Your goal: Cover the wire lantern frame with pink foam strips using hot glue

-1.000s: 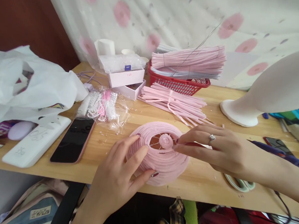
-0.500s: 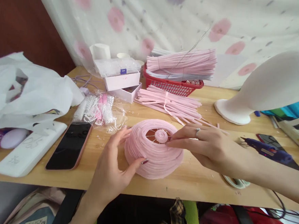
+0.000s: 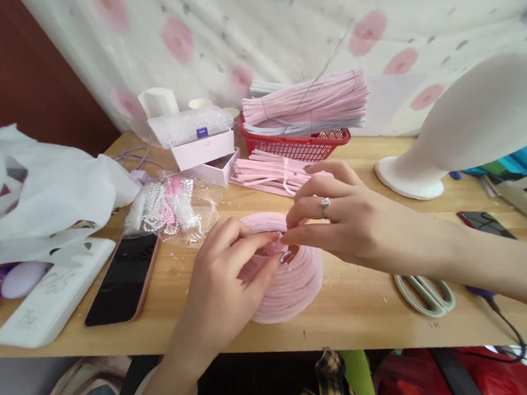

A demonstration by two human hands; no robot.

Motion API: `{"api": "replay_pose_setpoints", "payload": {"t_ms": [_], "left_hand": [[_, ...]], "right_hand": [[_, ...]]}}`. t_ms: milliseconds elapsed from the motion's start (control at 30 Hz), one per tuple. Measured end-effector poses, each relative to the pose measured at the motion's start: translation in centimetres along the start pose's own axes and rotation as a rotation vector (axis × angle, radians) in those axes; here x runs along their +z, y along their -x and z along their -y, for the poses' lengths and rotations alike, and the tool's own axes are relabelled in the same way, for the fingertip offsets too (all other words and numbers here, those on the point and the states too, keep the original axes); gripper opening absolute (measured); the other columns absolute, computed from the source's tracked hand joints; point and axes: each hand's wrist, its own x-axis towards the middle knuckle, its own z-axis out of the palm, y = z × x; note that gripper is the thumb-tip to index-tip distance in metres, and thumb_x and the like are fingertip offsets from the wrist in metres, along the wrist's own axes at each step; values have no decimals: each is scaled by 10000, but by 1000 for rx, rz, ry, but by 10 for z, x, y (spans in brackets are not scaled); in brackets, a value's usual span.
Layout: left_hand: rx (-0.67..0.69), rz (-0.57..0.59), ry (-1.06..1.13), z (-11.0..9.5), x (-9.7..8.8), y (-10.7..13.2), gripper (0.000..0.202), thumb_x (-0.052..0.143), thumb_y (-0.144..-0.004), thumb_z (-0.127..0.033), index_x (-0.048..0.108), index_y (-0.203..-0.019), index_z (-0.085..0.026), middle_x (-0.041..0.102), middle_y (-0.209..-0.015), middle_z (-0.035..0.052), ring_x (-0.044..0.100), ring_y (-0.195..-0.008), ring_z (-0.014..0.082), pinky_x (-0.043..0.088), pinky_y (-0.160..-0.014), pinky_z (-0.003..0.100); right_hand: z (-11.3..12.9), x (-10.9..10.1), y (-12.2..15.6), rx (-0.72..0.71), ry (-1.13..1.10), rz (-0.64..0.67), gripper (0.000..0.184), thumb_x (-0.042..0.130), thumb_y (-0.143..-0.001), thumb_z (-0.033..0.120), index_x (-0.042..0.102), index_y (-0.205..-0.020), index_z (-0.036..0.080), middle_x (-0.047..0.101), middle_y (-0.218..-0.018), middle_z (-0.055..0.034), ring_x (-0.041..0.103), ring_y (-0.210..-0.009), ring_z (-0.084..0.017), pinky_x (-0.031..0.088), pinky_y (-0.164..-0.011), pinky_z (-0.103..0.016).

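Note:
A round pink dome, wound in rings of fuzzy pipe cleaner, stands on the table in front of me. Around its top opening, my left hand is closed, thumb and forefinger pinching the pink centre piece. My right hand, with a ring on one finger, meets it there from the right. Its thumb and forefinger are closed at the same pink centre, while the other fingers curve above. Both hands cover most of the opening, so the exact spot pinched is partly hidden.
Behind the dome lie a tied pipe-cleaner bundle and a red basket. A phone and bagged pearl beads are left. Scissors, a mostly hidden blue glue gun and a white mannequin head are right.
My left hand has moved from the dome's side up to its centre and pinched there. My right hand has shifted slightly left and up. The view has shifted, and my forearm now covers most of the glue gun.

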Motion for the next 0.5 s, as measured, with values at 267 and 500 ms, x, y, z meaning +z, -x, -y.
{"api": "replay_pose_setpoints", "payload": {"t_ms": [267, 500], "left_hand": [[-191, 3, 159, -2, 1, -2, 113, 666, -874, -128, 710, -847, -229, 621, -799, -22, 603, -765, 125, 492, -697, 264], [-310, -88, 457, 8, 3, 10, 104, 665, -912, -194, 638, -818, -230, 585, -763, -29, 587, -737, 127, 515, -670, 242]], "right_hand": [[1, -15, 1, 75, 128, -51, 410, 319, -1095, 223, 726, -1059, 249, 712, -1106, -15, 591, -1153, -257, 429, -1019, -547], [18, -37, 78, 447, 251, -112, 161, 524, -1029, 268, 676, -976, 286, 720, -973, -69, 671, -888, -224, 533, -825, -427]]}}
